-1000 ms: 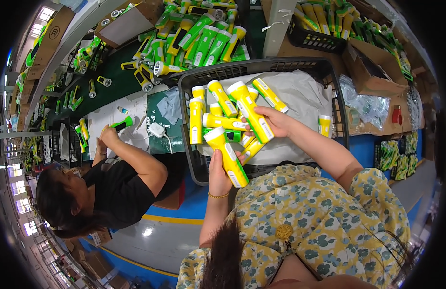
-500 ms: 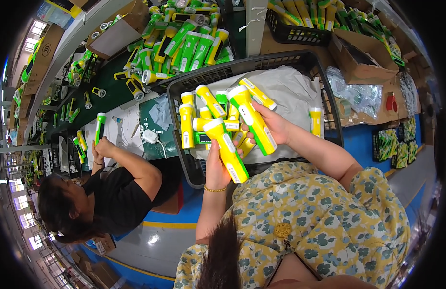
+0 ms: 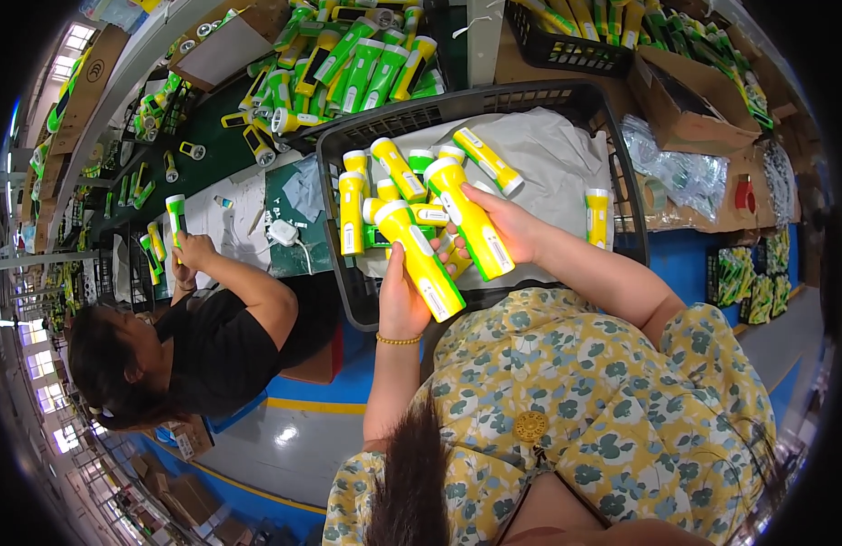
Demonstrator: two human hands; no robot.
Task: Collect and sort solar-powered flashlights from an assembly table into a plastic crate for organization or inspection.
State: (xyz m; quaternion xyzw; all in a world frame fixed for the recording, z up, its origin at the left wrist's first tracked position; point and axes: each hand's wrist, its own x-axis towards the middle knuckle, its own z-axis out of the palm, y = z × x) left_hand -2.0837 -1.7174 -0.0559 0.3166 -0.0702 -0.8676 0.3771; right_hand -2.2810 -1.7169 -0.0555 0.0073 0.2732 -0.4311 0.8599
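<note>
My left hand (image 3: 405, 296) is closed round a yellow and green flashlight (image 3: 419, 261), its wide head tilted up and away from me. A second yellow and green flashlight (image 3: 474, 221) is gripped by my right hand (image 3: 503, 221), slanting alongside the first. Both are held over the near part of a black plastic crate (image 3: 328, 237). Inside it, on a pale liner sheet (image 3: 557, 146), several more yellow flashlights (image 3: 351, 212) lie in a loose pile. One yellow flashlight (image 3: 598, 218) rests apart by the right wall.
At the left, a co-worker (image 3: 216, 337) holds a green and white flashlight (image 3: 176, 218). Behind the crate lies a big heap of flashlights (image 3: 366, 68). Back right stand a black basket (image 3: 567, 50) of flashlights, a cardboard box (image 3: 689, 109) and clear plastic bags (image 3: 671, 173).
Both flashlights in my hands have shifted slightly, with the whole view moving a little. The co-worker's flashlight has turned so its head shows more. My grip stays the same.
</note>
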